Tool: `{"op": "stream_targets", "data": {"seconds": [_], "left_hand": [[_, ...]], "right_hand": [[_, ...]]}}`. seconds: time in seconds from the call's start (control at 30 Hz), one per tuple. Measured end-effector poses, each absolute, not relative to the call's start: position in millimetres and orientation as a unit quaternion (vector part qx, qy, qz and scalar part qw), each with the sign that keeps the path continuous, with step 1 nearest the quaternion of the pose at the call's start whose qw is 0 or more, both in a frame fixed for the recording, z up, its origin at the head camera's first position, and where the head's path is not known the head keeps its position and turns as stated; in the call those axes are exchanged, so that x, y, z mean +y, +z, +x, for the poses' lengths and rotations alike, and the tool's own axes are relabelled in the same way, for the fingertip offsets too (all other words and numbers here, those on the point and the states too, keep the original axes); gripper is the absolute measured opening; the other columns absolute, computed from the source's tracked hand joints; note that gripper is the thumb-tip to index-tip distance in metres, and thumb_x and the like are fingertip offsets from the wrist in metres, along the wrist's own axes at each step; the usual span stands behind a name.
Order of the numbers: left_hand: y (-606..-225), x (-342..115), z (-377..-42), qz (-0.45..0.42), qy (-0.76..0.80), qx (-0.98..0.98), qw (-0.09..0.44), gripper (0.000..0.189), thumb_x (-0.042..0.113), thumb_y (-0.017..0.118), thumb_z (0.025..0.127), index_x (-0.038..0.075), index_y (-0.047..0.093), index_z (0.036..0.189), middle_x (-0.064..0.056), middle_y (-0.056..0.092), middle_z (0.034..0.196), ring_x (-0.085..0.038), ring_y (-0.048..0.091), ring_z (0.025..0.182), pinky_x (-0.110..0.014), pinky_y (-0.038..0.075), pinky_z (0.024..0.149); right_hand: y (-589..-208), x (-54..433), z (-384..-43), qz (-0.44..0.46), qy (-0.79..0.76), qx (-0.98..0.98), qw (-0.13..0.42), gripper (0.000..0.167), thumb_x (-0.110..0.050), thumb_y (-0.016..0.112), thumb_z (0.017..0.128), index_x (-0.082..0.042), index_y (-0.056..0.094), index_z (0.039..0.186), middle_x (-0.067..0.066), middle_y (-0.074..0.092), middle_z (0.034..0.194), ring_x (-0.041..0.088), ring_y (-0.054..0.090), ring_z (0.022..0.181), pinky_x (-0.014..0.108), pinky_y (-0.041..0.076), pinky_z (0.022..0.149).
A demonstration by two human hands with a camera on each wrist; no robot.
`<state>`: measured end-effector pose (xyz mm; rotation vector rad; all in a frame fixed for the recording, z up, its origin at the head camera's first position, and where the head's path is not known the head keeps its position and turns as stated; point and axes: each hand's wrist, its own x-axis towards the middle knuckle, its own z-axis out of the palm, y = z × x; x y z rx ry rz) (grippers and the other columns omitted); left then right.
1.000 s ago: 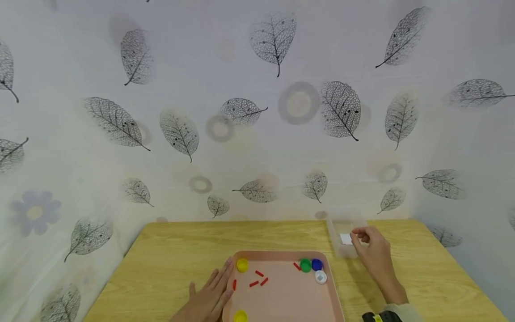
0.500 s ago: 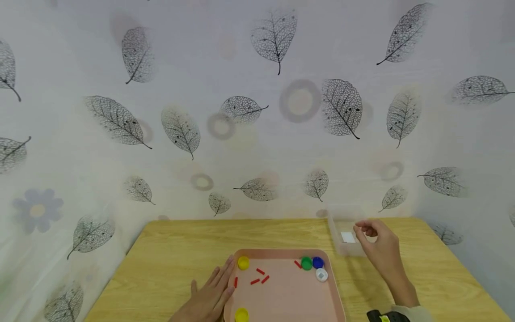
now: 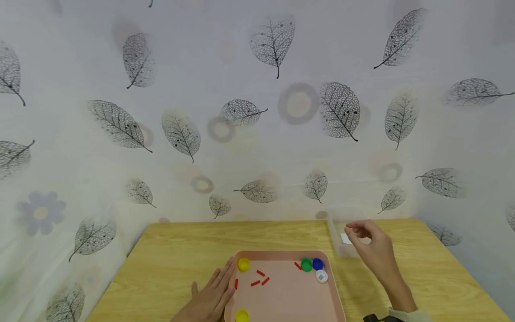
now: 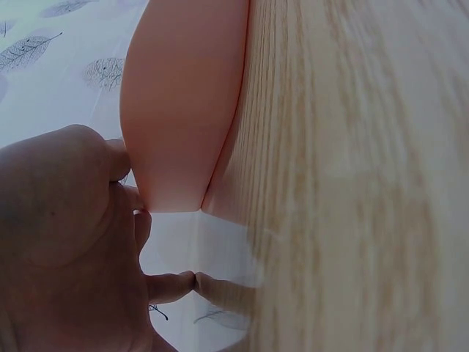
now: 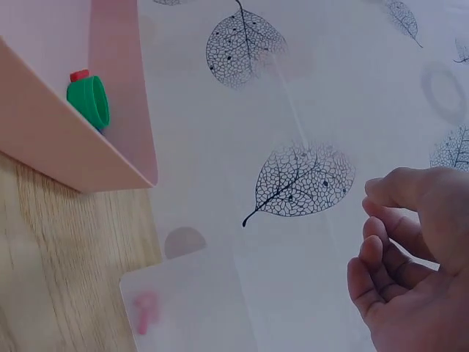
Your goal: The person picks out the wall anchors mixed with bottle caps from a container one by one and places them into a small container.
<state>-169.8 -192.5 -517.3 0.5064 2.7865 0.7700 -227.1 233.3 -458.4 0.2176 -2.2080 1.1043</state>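
My left hand rests with fairly straight fingers against the left rim of a pink tray; in the left wrist view its fingertips touch the tray's outer wall. My right hand is over a translucent plastic box behind the tray on the right. In the right wrist view the thumb and index fingertips meet, and nothing shows between them. A white piece lies inside the box, partly hidden by the hand. A blurred pinkish-red shape shows through its wall.
In the tray lie two yellow caps, a green cap, a blue cap and a white cap. Several short red sticks are scattered there too. A leaf-patterned curtain hangs behind the wooden table.
My right hand rose slightly to the right, away from the white piece, then came back left over the box. The left hand stays on the tray's edge.
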Motion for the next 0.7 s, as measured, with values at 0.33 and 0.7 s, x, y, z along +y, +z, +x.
{"op": "stream_targets", "data": {"seconds": [0.33, 0.7], "left_hand": [[-519, -194, -170, 0.175, 0.261, 0.945, 0.091, 0.063, 0.047, 0.030, 0.112, 0.025, 0.011, 0.167, 0.000, 0.010, 0.172, -0.046, 0.027, 0.150, -0.095, -0.001, 0.089], [-519, -193, -170, 0.175, 0.265, 0.943, 0.096, 0.063, 0.046, 0.030, 0.112, 0.024, 0.010, 0.167, -0.004, 0.011, 0.172, -0.046, 0.026, 0.150, -0.095, -0.002, 0.088]], "right_hand": [[-446, 212, -220, 0.132, 0.452, -0.823, 0.319, 0.012, 0.002, 0.078, 0.088, -0.004, 0.073, 0.096, -0.001, 0.065, 0.083, 0.006, 0.058, 0.075, 0.012, 0.046, 0.072], [-452, 186, -217, 0.182, 0.461, -0.812, 0.309, 0.016, 0.006, 0.080, 0.085, -0.004, 0.072, 0.095, -0.006, 0.065, 0.085, 0.008, 0.058, 0.076, 0.015, 0.049, 0.071]]}}
